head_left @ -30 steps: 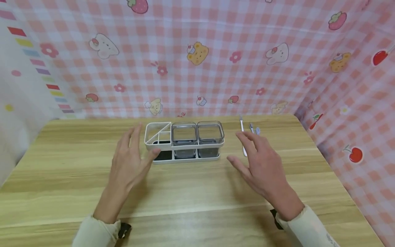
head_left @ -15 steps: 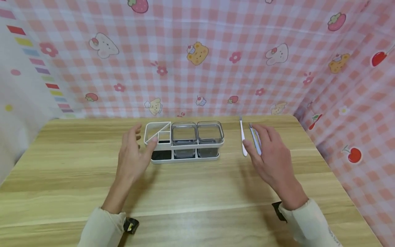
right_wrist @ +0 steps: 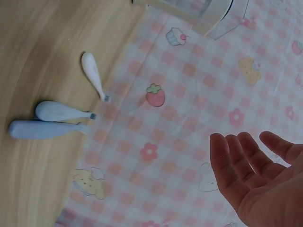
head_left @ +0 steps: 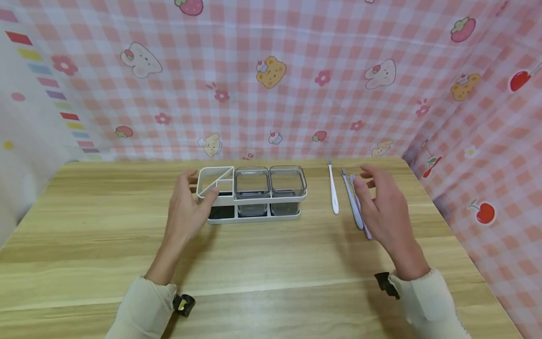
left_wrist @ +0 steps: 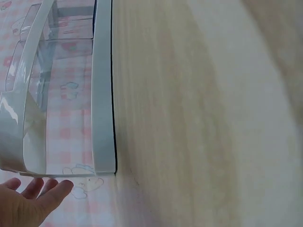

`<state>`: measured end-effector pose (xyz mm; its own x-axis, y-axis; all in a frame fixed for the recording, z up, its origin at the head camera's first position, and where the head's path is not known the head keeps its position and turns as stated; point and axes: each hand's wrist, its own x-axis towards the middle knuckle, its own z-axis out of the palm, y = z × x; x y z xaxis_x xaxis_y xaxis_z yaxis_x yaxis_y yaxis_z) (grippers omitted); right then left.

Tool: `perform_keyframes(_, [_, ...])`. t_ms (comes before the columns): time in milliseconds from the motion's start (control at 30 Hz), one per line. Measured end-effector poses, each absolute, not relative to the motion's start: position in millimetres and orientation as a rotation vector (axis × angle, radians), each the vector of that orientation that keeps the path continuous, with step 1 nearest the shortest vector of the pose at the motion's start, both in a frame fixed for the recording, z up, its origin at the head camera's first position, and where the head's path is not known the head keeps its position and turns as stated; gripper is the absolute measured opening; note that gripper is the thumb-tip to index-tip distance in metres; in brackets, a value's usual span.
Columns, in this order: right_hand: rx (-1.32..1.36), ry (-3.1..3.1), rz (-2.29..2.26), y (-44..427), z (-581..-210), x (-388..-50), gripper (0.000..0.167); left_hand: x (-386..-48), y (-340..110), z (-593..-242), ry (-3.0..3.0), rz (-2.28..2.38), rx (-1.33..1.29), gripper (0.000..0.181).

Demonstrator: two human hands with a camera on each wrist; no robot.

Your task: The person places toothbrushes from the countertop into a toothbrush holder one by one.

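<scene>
A white two-tier rack (head_left: 254,220) stands upright near the back of the table, with two clear square cups (head_left: 252,182) in its middle and right sections and a divided section at its left. At the rack's left end is my left hand (head_left: 184,207), fingers relaxed around the upper corner; contact is unclear. In the left wrist view that hand (left_wrist: 33,203) is beside the rack's end (left_wrist: 103,94). My right hand (head_left: 387,207) hovers empty over three toothbrushes: a white one (head_left: 333,193), a bluish one (head_left: 353,202) and a purple one (head_left: 367,230), partly covered by the hand.
A pink checked cloth (head_left: 271,108) hangs behind the table and along its right side. The wooden tabletop (head_left: 271,282) extends in front of the rack. Black bands (head_left: 184,305) show at both sleeve cuffs.
My left hand has moved right, up to the rack's left end. My right hand has moved right, past the white toothbrush, uncovering more of the other two.
</scene>
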<state>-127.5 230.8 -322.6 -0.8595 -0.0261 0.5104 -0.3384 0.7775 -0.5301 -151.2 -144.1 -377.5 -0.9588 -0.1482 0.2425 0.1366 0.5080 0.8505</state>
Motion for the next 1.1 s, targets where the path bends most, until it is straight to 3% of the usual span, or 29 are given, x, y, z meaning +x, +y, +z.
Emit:
perform_keyframes(300, [0.180, -2.617, 1.004, 252, -334, -141, 0.052, -151, -144, -377, -2.446, -1.528, 0.052, 0.055])
perform_keyframes(633, [-0.003, -2.770, 1.021, 268, -345, -159, 0.068, -151, -144, -377, -2.458, -1.496, 0.066, 0.056])
perform_keyframes(1100, [-0.128, -2.878, 1.022, 278, -360, -175, 0.076, -151, -144, -374, -2.473, -1.535, 0.083, 0.058])
